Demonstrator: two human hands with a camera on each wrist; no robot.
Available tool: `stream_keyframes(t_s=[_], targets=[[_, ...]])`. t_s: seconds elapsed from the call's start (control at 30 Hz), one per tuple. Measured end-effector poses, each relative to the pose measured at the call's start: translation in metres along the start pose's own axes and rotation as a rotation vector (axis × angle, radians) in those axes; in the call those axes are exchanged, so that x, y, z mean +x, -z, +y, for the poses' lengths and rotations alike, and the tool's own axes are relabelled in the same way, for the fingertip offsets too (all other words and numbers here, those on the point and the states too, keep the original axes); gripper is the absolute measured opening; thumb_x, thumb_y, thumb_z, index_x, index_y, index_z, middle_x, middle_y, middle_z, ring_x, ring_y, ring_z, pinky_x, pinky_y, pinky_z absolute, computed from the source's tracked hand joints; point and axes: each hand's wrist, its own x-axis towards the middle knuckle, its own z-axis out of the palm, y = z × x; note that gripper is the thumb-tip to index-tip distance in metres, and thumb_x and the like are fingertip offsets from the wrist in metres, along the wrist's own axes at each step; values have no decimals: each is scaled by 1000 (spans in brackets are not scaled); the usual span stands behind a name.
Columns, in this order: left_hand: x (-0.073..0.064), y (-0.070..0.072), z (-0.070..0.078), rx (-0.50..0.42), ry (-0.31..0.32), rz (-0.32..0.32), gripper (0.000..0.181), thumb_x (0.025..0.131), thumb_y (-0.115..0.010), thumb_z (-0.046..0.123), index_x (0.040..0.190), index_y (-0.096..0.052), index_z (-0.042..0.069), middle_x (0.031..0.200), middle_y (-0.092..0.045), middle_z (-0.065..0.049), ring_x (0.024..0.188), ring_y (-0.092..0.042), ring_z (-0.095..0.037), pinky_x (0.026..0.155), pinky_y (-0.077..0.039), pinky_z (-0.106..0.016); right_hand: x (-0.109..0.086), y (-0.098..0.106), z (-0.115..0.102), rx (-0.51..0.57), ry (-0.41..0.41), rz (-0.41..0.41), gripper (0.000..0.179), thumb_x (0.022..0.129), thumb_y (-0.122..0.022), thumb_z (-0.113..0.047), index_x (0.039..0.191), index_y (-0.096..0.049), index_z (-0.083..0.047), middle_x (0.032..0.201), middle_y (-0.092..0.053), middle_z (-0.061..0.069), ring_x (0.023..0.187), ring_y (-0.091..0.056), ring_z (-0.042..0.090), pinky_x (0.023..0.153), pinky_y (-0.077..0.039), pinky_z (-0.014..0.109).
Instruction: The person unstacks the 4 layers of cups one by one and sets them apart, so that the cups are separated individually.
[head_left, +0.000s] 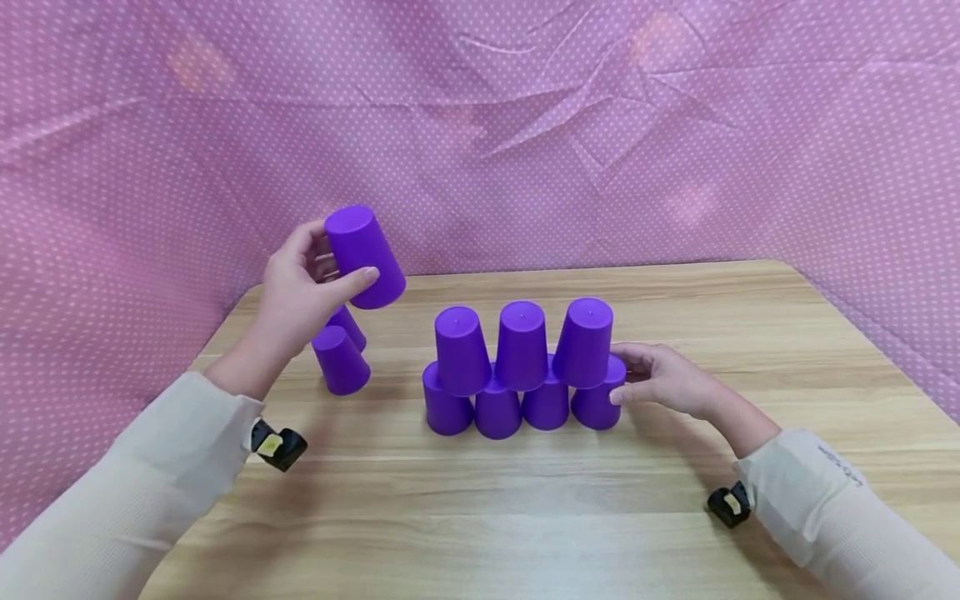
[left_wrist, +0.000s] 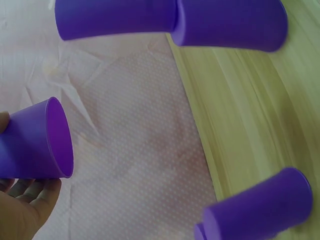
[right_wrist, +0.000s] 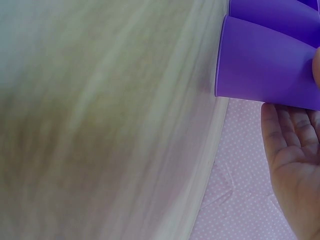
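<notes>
My left hand (head_left: 288, 287) holds an upside-down purple cup (head_left: 367, 258) in the air, thumb in front and fingers behind. The left wrist view shows the open mouth of this cup (left_wrist: 30, 140). Below that hand stand two more purple cups (head_left: 342, 362), one partly hidden. In the middle of the table, three inverted cups (head_left: 522, 346) rest on a bottom row of several inverted cups (head_left: 498, 412). My right hand (head_left: 663, 383) grips the row's rightmost cup (head_left: 596, 406) between thumb and fingers; the right wrist view shows its fingertips against the cup wall (right_wrist: 270, 65).
The wooden table (head_left: 510, 517) ends at a straight far edge. Pink dotted cloth (head_left: 480, 142) hangs behind it and along both sides. A small black device is worn at the left cuff (head_left: 279, 446) and another at the right cuff (head_left: 729, 505).
</notes>
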Motion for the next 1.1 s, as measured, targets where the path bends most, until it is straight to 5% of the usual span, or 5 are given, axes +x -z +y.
stream_keyframes(t_s=[0.47, 0.87, 1.1], targets=[[7, 22, -51, 70, 96, 143, 64, 81, -71, 19, 136, -39, 7, 123, -51, -11, 107, -55, -12, 97, -46, -28, 2, -1, 2, -2, -35, 0, 66, 78, -73, -14, 133, -42, 5, 119, -59, 21, 106, -58, 24, 89, -50, 27], [9, 40, -86, 41, 243, 196, 74, 84, -68, 27, 143, -28, 9, 140, -40, -19, 127, -44, -30, 105, -40, -35, 1, 0, 0, -34, -48, 0, 63, 80, -72, -17, 133, -44, 3, 118, -60, 18, 107, -58, 24, 91, -48, 28], [9, 45, -103, 61, 263, 284, 71, 83, -68, 24, 141, -30, 9, 138, -42, -16, 125, -45, -27, 105, -40, -32, 0, -1, 0, -30, -47, 5, 64, 79, -72, -17, 133, -44, 3, 119, -60, 18, 107, -58, 24, 91, -48, 27]])
